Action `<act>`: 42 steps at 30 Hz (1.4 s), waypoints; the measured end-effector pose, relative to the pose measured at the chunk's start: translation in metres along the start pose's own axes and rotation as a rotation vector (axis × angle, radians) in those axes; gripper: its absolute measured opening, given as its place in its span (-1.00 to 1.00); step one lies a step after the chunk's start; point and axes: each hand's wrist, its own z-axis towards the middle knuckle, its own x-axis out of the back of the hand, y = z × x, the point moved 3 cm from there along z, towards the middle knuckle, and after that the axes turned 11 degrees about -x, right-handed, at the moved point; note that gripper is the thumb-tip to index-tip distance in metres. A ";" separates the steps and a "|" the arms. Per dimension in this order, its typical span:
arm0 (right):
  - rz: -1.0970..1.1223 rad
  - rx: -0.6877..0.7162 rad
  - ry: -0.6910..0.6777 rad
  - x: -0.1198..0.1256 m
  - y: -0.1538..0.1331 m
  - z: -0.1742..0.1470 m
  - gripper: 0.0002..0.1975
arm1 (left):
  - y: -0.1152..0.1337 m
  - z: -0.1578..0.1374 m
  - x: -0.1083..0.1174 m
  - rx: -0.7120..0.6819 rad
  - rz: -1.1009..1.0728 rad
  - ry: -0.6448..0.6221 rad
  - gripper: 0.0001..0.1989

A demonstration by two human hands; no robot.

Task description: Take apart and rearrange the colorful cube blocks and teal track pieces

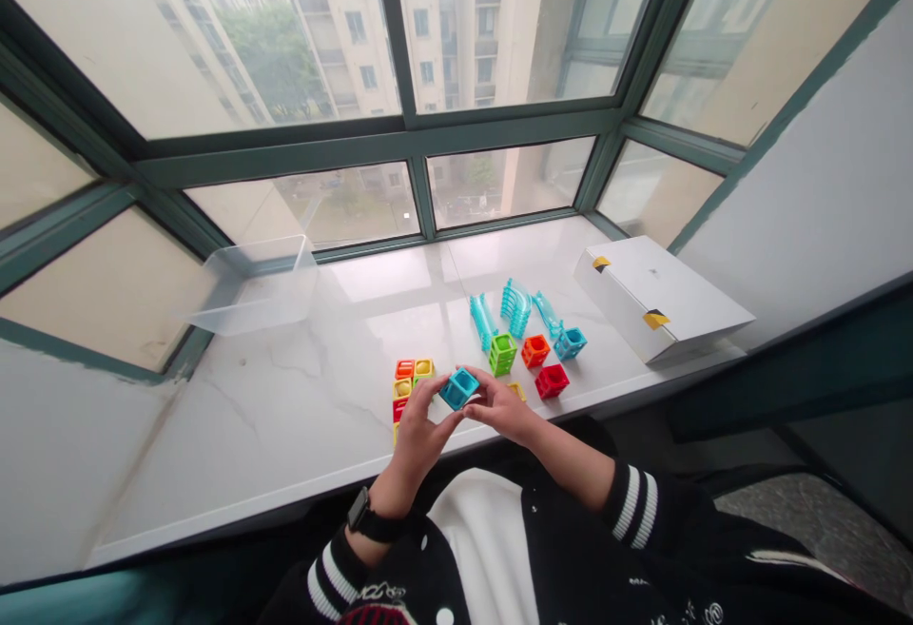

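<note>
Between my two hands is a blue hollow toy block [459, 388], tilted, one of its openings facing up. My left hand [420, 423] grips its left side with thumb and fingers. From the right, my right hand [500, 404] pinches the same block. Partly behind my left hand stand joined blocks in orange, yellow and red [404, 369]. A yellow block [517, 390] is mostly covered by my right hand. Farther right are a green block [502, 355], an orange block [534, 351], a red block [552, 380] and another blue block [571, 343].
Clear blue track pieces [515, 307] lie behind the loose blocks. A white box [663, 292] with yellow-and-black tabs stands at the right. A transparent plastic bin [261, 287] is at the far left, by the window. The white marble-look sill [300, 416] ends at a front edge near my body.
</note>
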 end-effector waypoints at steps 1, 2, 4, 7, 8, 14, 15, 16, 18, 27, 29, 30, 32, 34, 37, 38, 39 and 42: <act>0.025 -0.015 0.004 -0.001 0.001 0.000 -0.16 | 0.001 0.001 0.000 -0.011 0.015 0.001 -0.49; 0.053 -0.027 0.011 -0.001 0.002 0.001 -0.16 | 0.001 0.001 0.000 -0.017 0.022 0.003 -0.50; 0.107 -0.048 0.026 -0.003 0.001 0.001 -0.18 | 0.001 0.001 -0.003 -0.014 0.013 -0.003 -0.51; 0.147 -0.064 0.054 -0.002 -0.003 0.001 -0.21 | -0.004 -0.002 -0.007 -0.001 -0.034 -0.029 -0.42; 0.147 -0.065 0.066 -0.001 -0.005 0.000 -0.22 | -0.007 -0.004 -0.008 0.001 -0.042 -0.034 -0.36; 0.150 -0.022 0.130 0.016 -0.031 -0.014 -0.24 | -0.049 -0.019 -0.005 0.045 0.174 -0.076 -0.27; 0.146 -0.003 0.153 0.022 -0.038 -0.018 -0.25 | -0.058 -0.021 -0.004 0.057 0.249 -0.085 -0.32; 0.137 0.019 0.180 0.029 -0.046 -0.022 -0.25 | -0.066 -0.024 -0.004 0.067 0.323 -0.093 -0.37; 0.108 0.075 0.253 0.047 -0.061 -0.031 -0.24 | -0.079 -0.029 -0.005 0.089 0.460 -0.110 -0.44; -0.162 0.309 0.758 0.162 -0.095 -0.074 -0.32 | -0.091 -0.040 -0.015 0.149 0.718 -0.243 -0.53; -0.185 0.320 0.836 0.186 -0.091 -0.079 -0.33 | -0.091 -0.039 -0.015 0.148 0.718 -0.245 -0.53; -0.191 0.315 0.865 0.196 -0.088 -0.080 -0.32 | -0.090 -0.039 -0.015 0.147 0.716 -0.247 -0.53; -0.211 0.281 0.903 0.213 -0.080 -0.081 -0.27 | -0.090 -0.039 -0.015 0.147 0.717 -0.247 -0.53; -0.250 0.234 0.926 0.224 -0.071 -0.080 -0.26 | -0.090 -0.039 -0.015 0.145 0.722 -0.244 -0.53; -0.324 0.183 0.946 0.234 -0.059 -0.075 -0.29 | -0.091 -0.040 -0.015 0.131 0.731 -0.240 -0.54; -0.346 0.174 0.949 0.236 -0.055 -0.073 -0.30 | -0.091 -0.040 -0.015 0.126 0.734 -0.239 -0.54; -0.366 0.167 0.948 0.238 -0.052 -0.071 -0.31 | -0.091 -0.040 -0.015 0.122 0.737 -0.239 -0.54; -0.415 0.147 0.934 0.243 -0.043 -0.066 -0.31 | -0.090 -0.039 -0.015 0.122 0.741 -0.240 -0.54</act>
